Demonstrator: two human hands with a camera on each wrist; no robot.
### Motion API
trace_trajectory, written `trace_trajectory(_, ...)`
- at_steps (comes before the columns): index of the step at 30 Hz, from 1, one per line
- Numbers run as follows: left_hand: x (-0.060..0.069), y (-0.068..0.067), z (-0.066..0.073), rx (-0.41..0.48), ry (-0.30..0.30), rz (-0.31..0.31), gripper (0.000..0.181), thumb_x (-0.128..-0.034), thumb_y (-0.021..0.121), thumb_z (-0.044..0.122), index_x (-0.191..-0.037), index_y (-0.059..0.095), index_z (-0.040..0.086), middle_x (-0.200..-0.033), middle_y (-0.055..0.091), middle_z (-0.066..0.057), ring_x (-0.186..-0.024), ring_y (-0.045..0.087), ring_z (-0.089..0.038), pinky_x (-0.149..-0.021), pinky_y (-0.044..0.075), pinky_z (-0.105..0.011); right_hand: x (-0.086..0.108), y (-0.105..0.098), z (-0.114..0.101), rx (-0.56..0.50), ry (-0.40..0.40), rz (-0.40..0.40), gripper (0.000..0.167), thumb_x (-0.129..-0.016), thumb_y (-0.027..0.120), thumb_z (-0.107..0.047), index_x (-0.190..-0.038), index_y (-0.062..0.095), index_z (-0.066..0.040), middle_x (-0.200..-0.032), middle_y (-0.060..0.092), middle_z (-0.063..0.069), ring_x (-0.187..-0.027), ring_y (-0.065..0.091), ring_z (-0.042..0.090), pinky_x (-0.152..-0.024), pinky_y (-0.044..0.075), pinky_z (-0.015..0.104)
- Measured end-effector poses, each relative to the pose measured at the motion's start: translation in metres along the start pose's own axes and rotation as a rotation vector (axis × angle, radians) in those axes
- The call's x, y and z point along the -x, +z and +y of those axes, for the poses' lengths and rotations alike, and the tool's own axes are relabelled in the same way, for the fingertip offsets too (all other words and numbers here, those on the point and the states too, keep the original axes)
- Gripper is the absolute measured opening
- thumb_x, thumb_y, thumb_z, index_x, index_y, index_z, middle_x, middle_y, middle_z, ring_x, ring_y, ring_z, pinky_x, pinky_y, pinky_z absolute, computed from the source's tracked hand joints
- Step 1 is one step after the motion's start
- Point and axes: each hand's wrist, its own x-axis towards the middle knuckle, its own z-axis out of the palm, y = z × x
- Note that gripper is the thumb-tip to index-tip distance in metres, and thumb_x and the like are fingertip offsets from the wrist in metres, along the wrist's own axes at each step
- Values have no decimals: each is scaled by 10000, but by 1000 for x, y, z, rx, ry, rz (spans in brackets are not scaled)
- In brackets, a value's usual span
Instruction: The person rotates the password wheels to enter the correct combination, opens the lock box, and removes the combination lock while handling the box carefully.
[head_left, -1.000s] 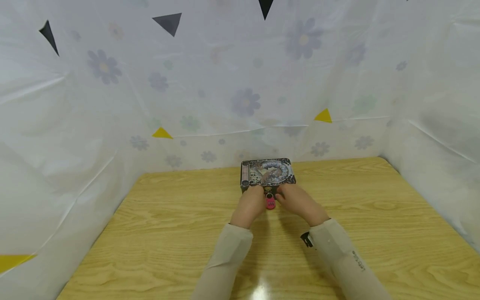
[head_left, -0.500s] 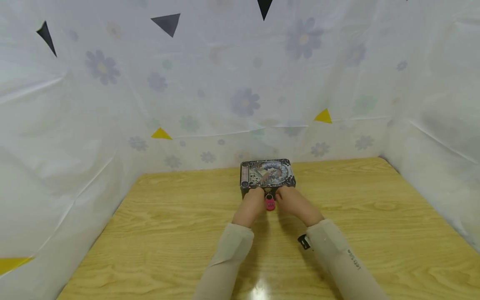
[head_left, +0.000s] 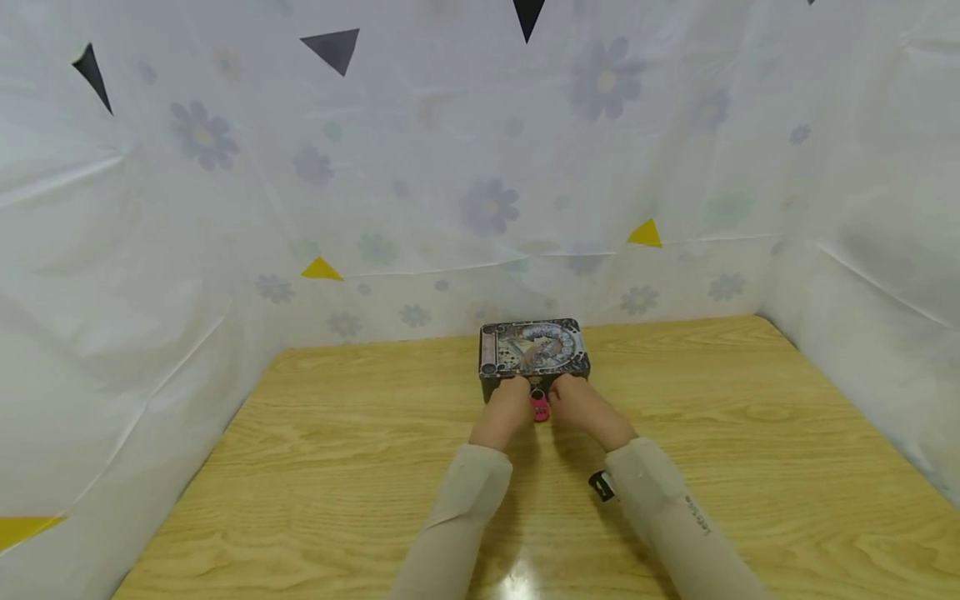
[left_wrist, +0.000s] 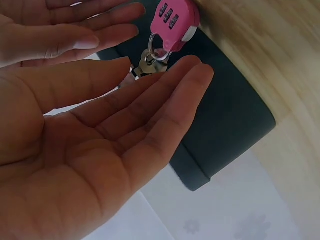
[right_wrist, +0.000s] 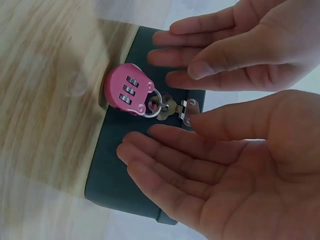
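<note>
A dark tin box point(head_left: 534, 348) with a printed picture on its lid stands at the back of the table, its lid down. From the metal hasp point(right_wrist: 171, 107) on its front hangs a pink combination padlock point(right_wrist: 129, 90) with three number wheels, its shackle through the hasp. My left hand point(head_left: 504, 412) is at the box front, left of the padlock, its fingers gently bent and extended along the front. To the padlock's right, my right hand point(head_left: 588, 410) lies likewise, fingers extended against or close to the front face. Neither hand grips the padlock; exact finger contact is unclear.
The wooden table point(head_left: 360, 467) reaches back to a white flower-print sheet point(head_left: 420, 192), which also closes in both sides. The box stands close to the back sheet. A small black object point(head_left: 602, 486) shows beside the right sleeve.
My right forearm has shifted slightly left, bringing the right hand a little closer to the padlock. The left hand has edged slightly right. Box and padlock stay essentially in place.
</note>
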Motion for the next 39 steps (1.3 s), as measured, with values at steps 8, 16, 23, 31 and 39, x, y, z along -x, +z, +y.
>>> trace_trajectory(8,-4,5,-2,78,-54,11,160,-933,506,-17,-850,642,-30,-761,621,-115,-582,481,-188,-503,394,-319,-6,2,2,-39,62,22,370,-903,411,17,-562,377,-121,-548,355,9,-491,335,138,-489,311,264)
trace_trajectory(16,-8,7,-8,126,-40,24,100,-887,543,-40,-815,610,-24,-724,574,-102,-585,452,-195,-516,384,-325,-8,6,5,-85,84,80,348,-810,441,18,-523,329,-144,-506,332,-22,-478,321,128,-480,282,248)
trace_trajectory(23,-11,11,-10,141,-29,38,101,-883,547,-29,-820,625,-38,-741,587,-122,-583,455,-193,-502,385,-309,-9,8,6,-117,111,73,311,-804,455,5,-533,382,-130,-531,391,-4,-491,360,143,-480,300,252)
trace_trajectory(31,-8,11,-12,186,4,52,226,-867,543,-39,-654,535,36,-654,518,-64,-555,430,-179,-478,350,-286,-9,10,5,-136,132,74,257,-816,466,-1,-572,475,-80,-570,450,19,-506,401,152,-484,324,253)
trace_trajectory(39,-5,10,-14,219,16,57,397,-818,538,-67,-537,333,124,-535,314,16,-479,314,-135,-435,249,-256,-7,10,4,-184,156,54,351,-840,460,-20,-535,344,-147,-498,378,-23,-455,362,119,-465,306,240)
